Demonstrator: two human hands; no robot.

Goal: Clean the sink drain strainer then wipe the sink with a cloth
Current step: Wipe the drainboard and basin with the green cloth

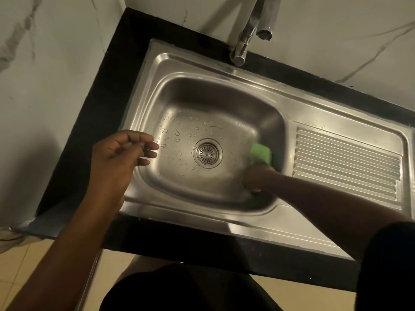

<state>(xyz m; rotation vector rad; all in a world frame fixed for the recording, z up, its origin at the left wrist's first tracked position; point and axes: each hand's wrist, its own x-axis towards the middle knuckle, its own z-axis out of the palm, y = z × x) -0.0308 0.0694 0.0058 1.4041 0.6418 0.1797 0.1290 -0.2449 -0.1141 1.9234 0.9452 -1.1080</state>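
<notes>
A stainless steel sink [175,98] fills the middle of the view, its basin floor dotted with water drops. The round metal drain strainer [207,153] sits in the drain at the basin's centre. My right hand [258,177] is down at the basin's right wall, gripping a green sponge [261,153] that is pressed against the steel. My left hand [121,151] hovers over the sink's left rim with fingers loosely spread and nothing in it.
A ribbed draining board [345,164] lies right of the basin. The chrome tap [249,32] rises at the back, its spout above the rear rim. A black countertop [105,93] frames the sink, with marble-look walls behind and to the left.
</notes>
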